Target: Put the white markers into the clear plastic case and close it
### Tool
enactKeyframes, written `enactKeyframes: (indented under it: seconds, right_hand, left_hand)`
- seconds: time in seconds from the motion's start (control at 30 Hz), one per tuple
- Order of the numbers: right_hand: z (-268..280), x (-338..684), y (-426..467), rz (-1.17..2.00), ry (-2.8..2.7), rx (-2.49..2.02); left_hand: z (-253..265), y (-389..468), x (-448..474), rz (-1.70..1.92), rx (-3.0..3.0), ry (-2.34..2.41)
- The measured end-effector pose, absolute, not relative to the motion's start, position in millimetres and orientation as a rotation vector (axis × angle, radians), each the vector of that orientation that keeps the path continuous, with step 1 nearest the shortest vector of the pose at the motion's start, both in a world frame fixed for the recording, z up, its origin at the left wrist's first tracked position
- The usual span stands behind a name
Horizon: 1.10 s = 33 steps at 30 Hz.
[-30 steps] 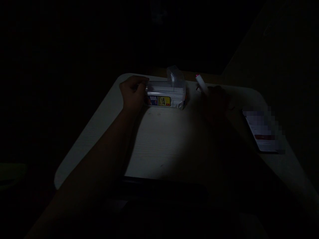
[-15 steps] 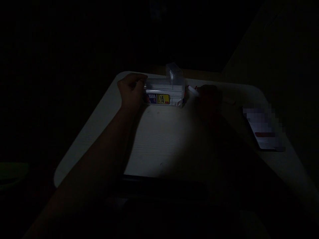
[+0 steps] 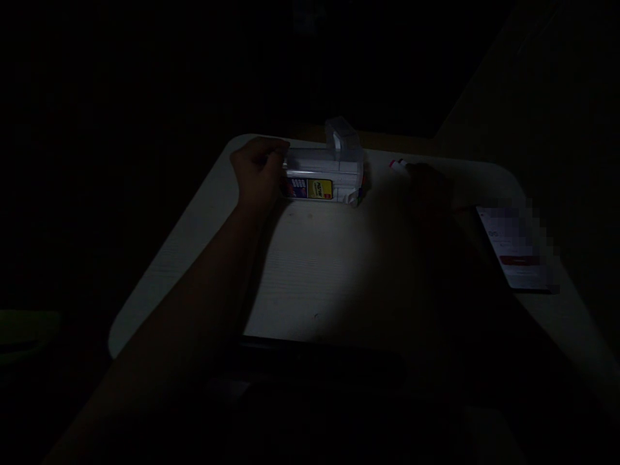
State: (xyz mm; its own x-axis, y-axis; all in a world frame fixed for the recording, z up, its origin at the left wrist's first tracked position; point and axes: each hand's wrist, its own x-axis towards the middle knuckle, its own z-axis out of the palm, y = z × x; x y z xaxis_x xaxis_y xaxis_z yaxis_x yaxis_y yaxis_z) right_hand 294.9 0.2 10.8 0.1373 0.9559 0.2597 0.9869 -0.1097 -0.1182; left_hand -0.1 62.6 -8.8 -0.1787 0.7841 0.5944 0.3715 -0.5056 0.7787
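A clear plastic case (image 3: pixel 310 169) with a yellow and dark blue label lies on its side on the white table, its hinged lid (image 3: pixel 343 139) swung up at the right end. White sticks show inside, with small coloured bits at the open end. My left hand (image 3: pixel 256 171) is closed around the case's left end. To the right of the opening, my right hand (image 3: pixel 431 187) is in deep shadow. White markers (image 3: pixel 398 165) with pink and dark ends poke out from its fingers. How the fingers wrap around them is hard to see.
A phone with a lit screen (image 3: pixel 513 252) lies at the table's right side. The white table (image 3: pixel 300 271) has rounded corners, and a dark bar (image 3: pixel 320 355) runs along its near edge. Something green (image 3: pixel 29 329) shows at the far left. The surroundings are very dark.
My right hand has moved right, away from the case's open end, and the markers at its fingers have shifted with it. My left hand keeps its hold on the case.
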Motion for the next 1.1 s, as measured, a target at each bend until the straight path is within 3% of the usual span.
enactKeyframes:
  seconds: [0.27,0.43,0.53,1.1]
  right_hand:
    - [17.5,284.5,-5.0,-0.232,-1.722,-2.159]
    - [10.7,255.1,-9.3,-0.353,-1.947,-1.601]
    - [-0.4,238.6,-8.1,-0.259,-2.02,-1.362]
    - [-10.0,246.5,4.8,-0.101,-1.957,-1.409]
  left_hand:
    - [-9.9,60.3,1.1,1.858,1.776,1.252]
    - [-11.7,59.6,1.4,1.866,1.787,1.219]
    - [-13.2,62.3,0.2,1.84,1.791,1.247]
    - [-11.3,60.7,1.7,1.838,1.754,1.291]
